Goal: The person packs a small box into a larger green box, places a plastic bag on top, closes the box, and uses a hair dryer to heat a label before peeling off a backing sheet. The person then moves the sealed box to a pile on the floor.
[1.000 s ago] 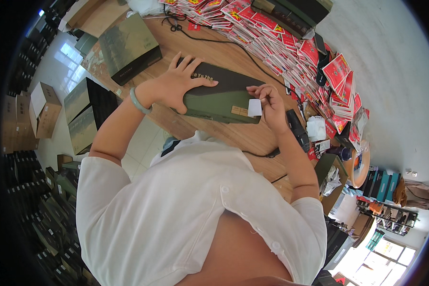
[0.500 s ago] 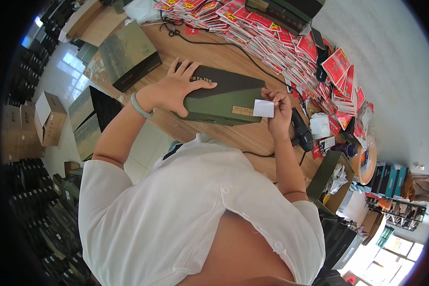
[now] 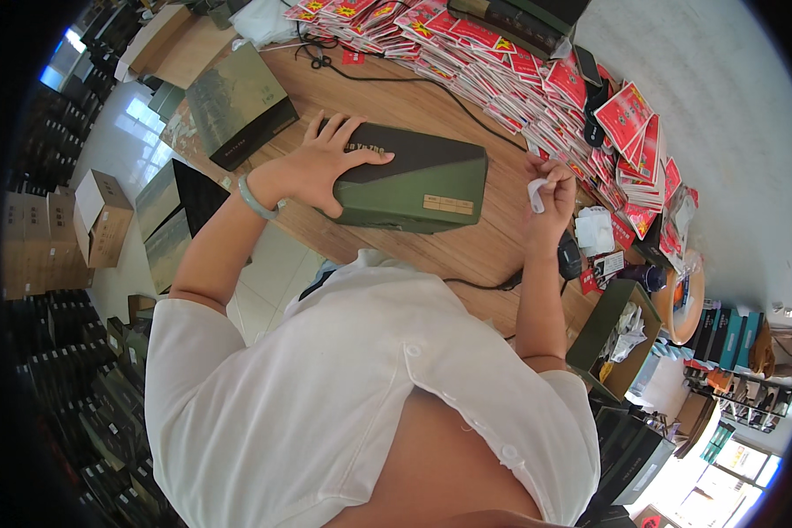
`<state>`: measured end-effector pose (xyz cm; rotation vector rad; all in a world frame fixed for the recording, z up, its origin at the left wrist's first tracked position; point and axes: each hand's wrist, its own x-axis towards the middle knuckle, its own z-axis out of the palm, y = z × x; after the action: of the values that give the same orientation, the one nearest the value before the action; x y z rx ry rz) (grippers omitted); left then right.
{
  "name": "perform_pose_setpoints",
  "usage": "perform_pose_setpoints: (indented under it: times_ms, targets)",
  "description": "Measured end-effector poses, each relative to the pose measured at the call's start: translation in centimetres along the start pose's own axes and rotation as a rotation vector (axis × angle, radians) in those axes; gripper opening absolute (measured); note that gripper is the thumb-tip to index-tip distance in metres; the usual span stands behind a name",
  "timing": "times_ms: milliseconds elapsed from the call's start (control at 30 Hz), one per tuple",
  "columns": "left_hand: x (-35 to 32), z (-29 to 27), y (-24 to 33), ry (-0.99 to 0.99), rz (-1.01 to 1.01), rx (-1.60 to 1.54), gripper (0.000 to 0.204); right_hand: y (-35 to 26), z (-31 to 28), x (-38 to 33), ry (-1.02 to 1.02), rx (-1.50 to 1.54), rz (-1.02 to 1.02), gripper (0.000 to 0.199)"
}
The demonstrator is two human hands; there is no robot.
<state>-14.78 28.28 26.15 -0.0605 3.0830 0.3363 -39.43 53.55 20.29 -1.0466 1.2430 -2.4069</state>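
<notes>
tabletop beneath hands: left splayed on box, right pinching slip.

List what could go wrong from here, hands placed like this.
The curled white slip in the right hand could crease or fall. The dark green box might skid if the left hand, spread over its left end, presses unevenly. The black cable beyond the box could snag the right hand.
</notes>
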Motion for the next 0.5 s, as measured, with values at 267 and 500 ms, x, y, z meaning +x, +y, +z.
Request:
perform_pose_setpoints:
  times_ms: [267, 500]
  targets:
    - [3.2, 1.5, 1.0, 0.145, -0.105, 0.045, 0.09, -1.6, -0.4, -1.4, 0.034, -0.092, 0.287, 0.033]
    - [12.8, 4.7, 4.0, 0.599, -0.006, -0.248, 0.071, -2.6, 4.3, -2.8, -0.06, 0.012, 0.264, 0.046]
